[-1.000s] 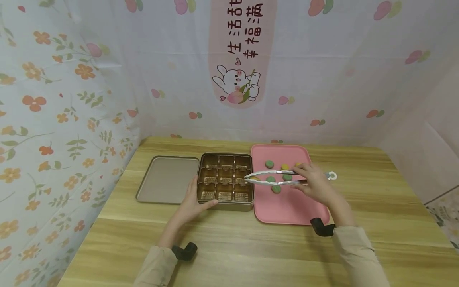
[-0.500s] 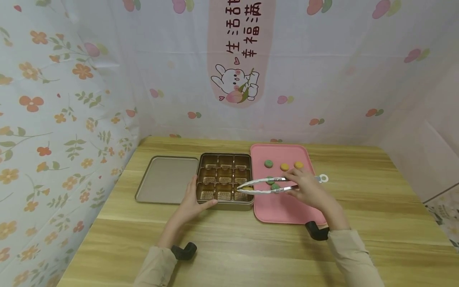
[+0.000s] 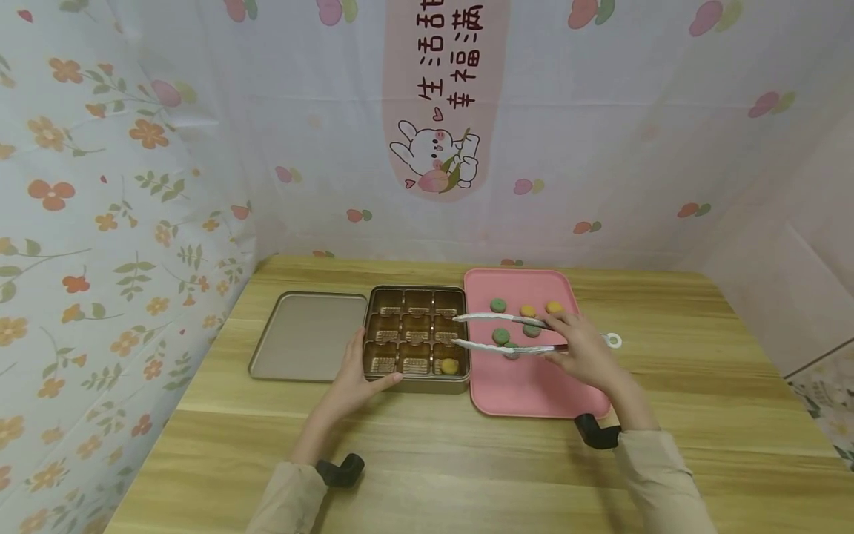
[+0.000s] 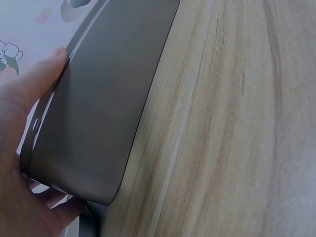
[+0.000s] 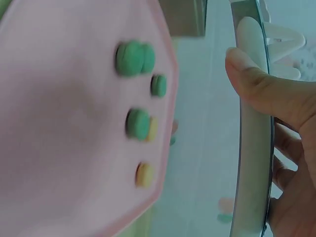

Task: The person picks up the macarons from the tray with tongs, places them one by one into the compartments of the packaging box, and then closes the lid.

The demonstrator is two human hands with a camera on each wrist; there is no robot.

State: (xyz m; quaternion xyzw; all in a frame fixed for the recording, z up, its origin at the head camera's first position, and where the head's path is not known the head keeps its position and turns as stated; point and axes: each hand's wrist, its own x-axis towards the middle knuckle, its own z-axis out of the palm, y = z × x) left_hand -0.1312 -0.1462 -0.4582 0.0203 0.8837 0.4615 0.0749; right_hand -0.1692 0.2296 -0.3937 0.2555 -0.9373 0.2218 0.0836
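Note:
A brown square tin (image 3: 416,385) with a grid of compartments stands mid-table in the head view. One yellow macaron (image 3: 450,366) sits in its front right compartment. My left hand (image 3: 356,377) holds the tin's front left corner, thumb along the front rim and fingers at the left side. With my right hand (image 3: 582,348) I grip metal tongs (image 3: 494,348), whose white-tipped arms are spread with nothing between the tips, over the tin's right edge. Beneath the tongs, several green macarons (image 3: 501,337) and two yellow macarons (image 3: 554,306) lie on a pink tray (image 3: 540,393).
The tin's flat lid (image 3: 310,337) lies left of it. The pink tray stands close against the tin's right side. Behind the wooden table (image 3: 434,460) hangs a printed cloth (image 3: 320,133), with a flowered cloth (image 3: 100,297) at the left.
The tongs carried the yellow macaron forward into the tin's front right compartment and let it go. They then spread and drew back up and to the right. The left hand stayed put.

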